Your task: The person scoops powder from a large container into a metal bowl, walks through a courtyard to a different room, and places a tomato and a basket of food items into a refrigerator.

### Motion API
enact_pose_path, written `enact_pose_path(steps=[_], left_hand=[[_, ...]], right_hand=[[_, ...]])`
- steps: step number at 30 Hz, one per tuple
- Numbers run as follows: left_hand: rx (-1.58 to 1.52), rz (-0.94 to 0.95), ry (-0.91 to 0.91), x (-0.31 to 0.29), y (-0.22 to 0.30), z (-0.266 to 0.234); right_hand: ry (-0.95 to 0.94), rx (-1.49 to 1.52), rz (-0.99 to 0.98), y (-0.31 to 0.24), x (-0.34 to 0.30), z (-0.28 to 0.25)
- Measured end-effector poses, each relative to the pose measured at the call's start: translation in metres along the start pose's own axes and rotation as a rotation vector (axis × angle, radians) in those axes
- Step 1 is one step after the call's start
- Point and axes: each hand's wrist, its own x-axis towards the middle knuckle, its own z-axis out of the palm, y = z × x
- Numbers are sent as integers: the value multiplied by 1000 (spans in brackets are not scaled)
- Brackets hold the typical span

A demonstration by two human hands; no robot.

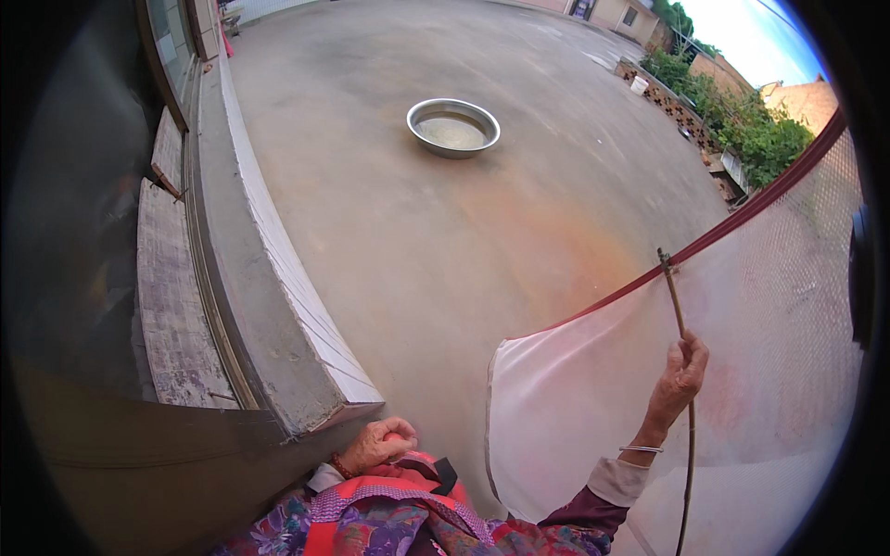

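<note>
A person's right hand (681, 372) holds a thin brown stick (692, 454) against a pale curtain (575, 417) at the edge of a paved yard (352, 213). The right grip is closed around the stick, some way below its upper end. Slightly bent and nearly upright in view, the stick crosses the curtain's dark red border (598, 304) at its top and runs down toward the lower edge of the view; whether the two are fastened together cannot be told. The curtain spreads to both sides of the hand, with a mesh-like texture toward the right. A silvery bangle (642, 449) circles the right wrist, just beyond a pale cuff (618, 481).

The left hand (375, 445) rests in front of the person's body, fingers curled beside something red; whether that grip holds it cannot be made out. A beaded bracelet (340, 466) shows at the left wrist, above a purple floral garment (371, 535).

Near the left hand ends a concrete ledge (248, 301), with weathered boards (178, 301) on its far side. Well apart from both hands, a round metal basin (447, 151) sits on the yard. Leafy plants (765, 139) and a white bucket (640, 85) line the distant right side.
</note>
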Motion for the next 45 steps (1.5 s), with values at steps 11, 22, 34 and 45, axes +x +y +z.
enact_pose_path(steps=[11, 22, 34, 45], left_hand=[[-147, 100, 252, 13, -10, -6], [-432, 50, 816, 52, 11, 21], [-905, 119, 1256, 148, 42, -34], [-976, 158, 996, 318, 129, -163]], right_hand=[[-560, 352, 28, -46, 88, 84], [-76, 782, 77, 27, 178, 99], [103, 504, -144, 64, 261, 152], [-900, -115, 382, 228, 195, 308]])
